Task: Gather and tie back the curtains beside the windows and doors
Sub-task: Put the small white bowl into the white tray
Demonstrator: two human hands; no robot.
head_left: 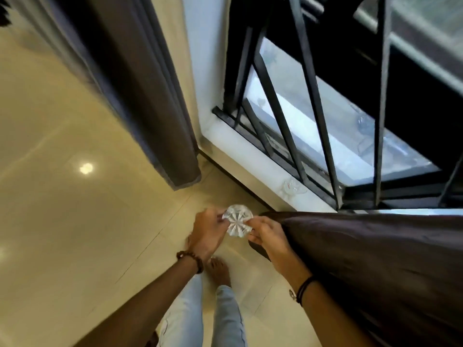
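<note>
Two hands meet low in front of the person, over the floor [75, 221]. Between them is a clear glass piece [237, 223], round, with cut lines like a star. The left hand [208, 234] pinches its left edge with bent fingers. The right hand [266, 234] pinches its right edge, fingers curled too. So both hands are closed on the glass piece and none is spread wide. A dark right curtain [375, 259] is bunched up and lies along the right arm; its narrow end comes just beside the right hand. I cannot tell if that hand grips the cloth as well. The left curtain [150, 96] hangs straight down by the wall, well apart from the hands, with its bottom edge close to the floor. Between the two curtains is a window [325, 126] with black bars [310, 91] across it. On the white sill [245, 156] sits a small glass thing [292, 187], near the bars. A bead bracelet [193, 260] is on the left wrist and black bands [304, 288] are on the right wrist. Below the hands are pale jeans [190, 316] and a bare foot [219, 271] on the shiny floor.
</note>
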